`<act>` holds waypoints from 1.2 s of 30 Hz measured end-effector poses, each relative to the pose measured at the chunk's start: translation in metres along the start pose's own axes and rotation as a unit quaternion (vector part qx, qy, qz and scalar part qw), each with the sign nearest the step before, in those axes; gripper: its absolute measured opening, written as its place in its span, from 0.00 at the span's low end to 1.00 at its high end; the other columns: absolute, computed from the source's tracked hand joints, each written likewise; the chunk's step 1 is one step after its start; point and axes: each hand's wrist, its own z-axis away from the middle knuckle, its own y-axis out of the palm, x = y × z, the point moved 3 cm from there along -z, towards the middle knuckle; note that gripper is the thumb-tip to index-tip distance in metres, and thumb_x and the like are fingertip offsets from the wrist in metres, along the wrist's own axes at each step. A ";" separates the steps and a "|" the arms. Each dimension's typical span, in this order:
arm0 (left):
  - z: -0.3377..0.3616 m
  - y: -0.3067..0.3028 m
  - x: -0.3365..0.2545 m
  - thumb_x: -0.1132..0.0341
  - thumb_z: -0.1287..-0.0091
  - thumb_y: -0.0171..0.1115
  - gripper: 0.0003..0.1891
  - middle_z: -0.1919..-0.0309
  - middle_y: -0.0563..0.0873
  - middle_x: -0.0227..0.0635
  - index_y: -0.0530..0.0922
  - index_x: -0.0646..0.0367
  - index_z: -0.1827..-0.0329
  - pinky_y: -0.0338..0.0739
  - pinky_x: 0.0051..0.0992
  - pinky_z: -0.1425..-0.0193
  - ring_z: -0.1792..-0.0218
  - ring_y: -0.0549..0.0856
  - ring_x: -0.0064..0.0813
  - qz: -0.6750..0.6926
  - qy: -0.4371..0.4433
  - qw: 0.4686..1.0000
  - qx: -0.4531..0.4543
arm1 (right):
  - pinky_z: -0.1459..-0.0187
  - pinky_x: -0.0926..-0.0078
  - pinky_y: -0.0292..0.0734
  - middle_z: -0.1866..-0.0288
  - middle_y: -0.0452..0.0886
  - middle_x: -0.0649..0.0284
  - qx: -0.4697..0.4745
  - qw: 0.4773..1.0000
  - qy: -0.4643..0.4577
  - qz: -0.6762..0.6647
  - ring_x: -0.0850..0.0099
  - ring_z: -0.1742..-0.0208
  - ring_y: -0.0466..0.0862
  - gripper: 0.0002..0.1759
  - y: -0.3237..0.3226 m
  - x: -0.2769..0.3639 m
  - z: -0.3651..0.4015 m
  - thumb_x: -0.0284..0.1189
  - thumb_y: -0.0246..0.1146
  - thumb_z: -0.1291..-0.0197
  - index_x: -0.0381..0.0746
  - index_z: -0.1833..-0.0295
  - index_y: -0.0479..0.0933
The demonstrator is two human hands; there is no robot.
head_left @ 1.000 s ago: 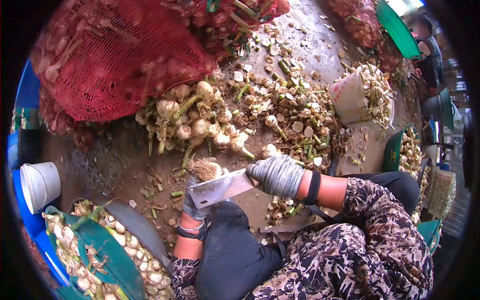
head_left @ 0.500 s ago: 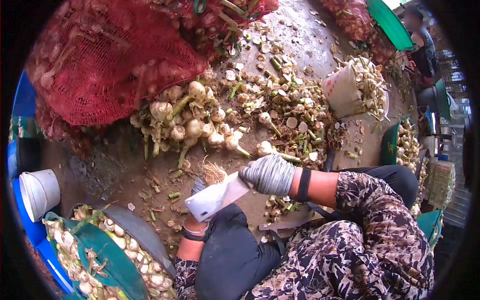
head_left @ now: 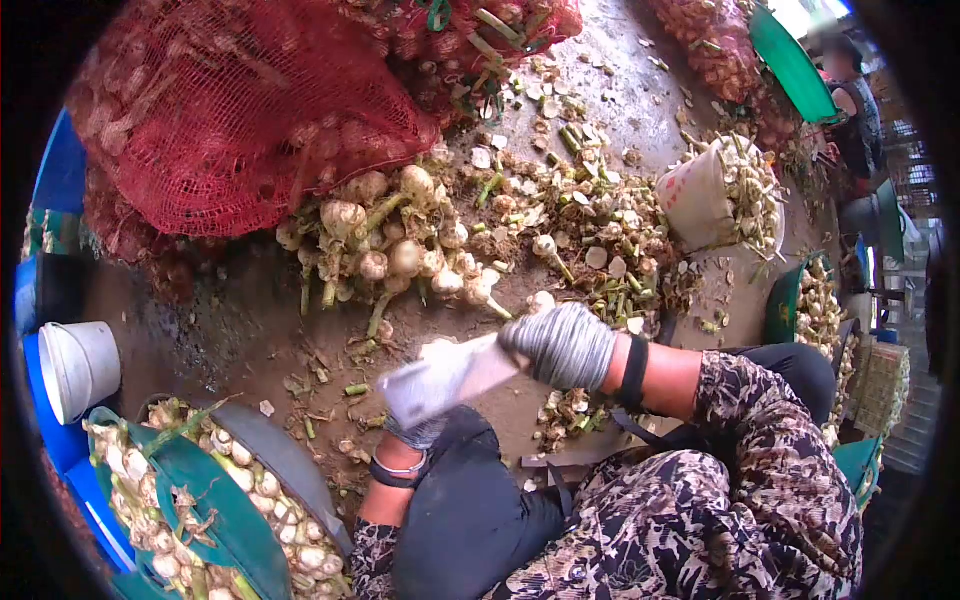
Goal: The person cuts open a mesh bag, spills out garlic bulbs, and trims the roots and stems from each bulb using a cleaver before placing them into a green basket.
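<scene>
In a grey glove, my right hand (head_left: 562,345) is closed round the handle of a wide-bladed knife (head_left: 470,375). The pale blade slants down to the left, across my left hand (head_left: 418,425), which is also gloved and sits by my knee. Most of the left fingers are hidden behind the blade and blurred. Something whitish shows just above the blade, too smeared to make out. Beyond the hands lies a heap of garlic bulbs (head_left: 400,255) with stems, spilling from below a red mesh sack (head_left: 270,130).
Cut stems and root slices (head_left: 600,240) litter the floor. A white sack of garlic (head_left: 695,205) stands upper right. Lower left are a green-rimmed basket (head_left: 215,500) of garlic and a white bucket (head_left: 85,370). Another person (head_left: 855,110) is at the far upper right.
The view has shifted slightly. The rooty tuft above the blade no longer shows, and a whitish blur is there instead. The knife still lies across my left hand, at a slightly flatter slant.
</scene>
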 end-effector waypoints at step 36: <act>-0.001 0.025 0.046 0.54 0.28 0.60 0.23 0.42 0.77 0.36 0.70 0.57 0.36 0.75 0.32 0.37 0.44 0.78 0.29 0.542 -0.262 0.774 -0.196 | 0.59 0.77 0.78 0.56 0.85 0.69 -0.125 0.816 0.166 -0.540 0.80 0.61 0.80 0.28 0.018 0.010 -0.026 0.41 0.73 0.43 0.43 0.39 0.77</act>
